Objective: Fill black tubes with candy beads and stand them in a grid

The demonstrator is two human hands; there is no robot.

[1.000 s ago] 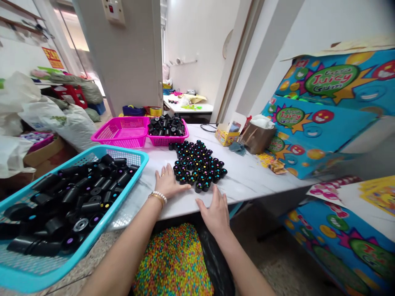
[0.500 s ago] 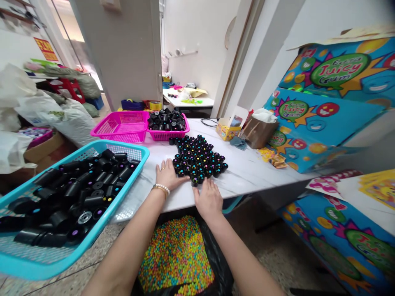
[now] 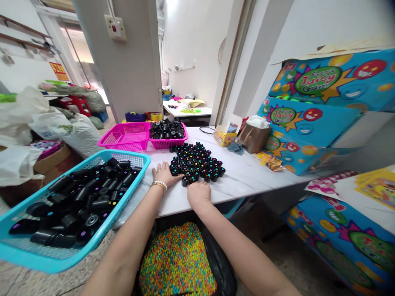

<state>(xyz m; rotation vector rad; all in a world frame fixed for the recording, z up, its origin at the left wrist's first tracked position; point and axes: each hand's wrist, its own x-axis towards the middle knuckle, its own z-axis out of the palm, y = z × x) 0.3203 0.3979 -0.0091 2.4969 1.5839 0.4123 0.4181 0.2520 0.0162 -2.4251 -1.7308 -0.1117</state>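
A tight cluster of small black plastic cylinders (image 3: 197, 160) stands upright on the white marbled table (image 3: 240, 176), each showing a coloured dot in its top. My left hand (image 3: 166, 176) lies at the cluster's left front side, fingers spread on the table and thumb along the nearest cylinders. At the front edge, my right hand (image 3: 199, 194) is curled with its knuckles against the cylinders; whatever its fingers hold is hidden. Below the table edge, between my forearms, a black-lined container holds many small coloured balls (image 3: 177, 259).
A turquoise basket (image 3: 77, 259) of loose black cylinders is at left. Behind it sit an empty-looking pink basket (image 3: 123, 144) and another pink basket (image 3: 168, 144) with cylinders. Blue gum cartons (image 3: 311, 119) stack at right, near a brown bag (image 3: 254, 137) and a small yellow box (image 3: 224, 137).
My right hand has curled its fingers in and shifted slightly left along the cluster's front. My left hand stays spread at the side. The camera view has tilted up a little.
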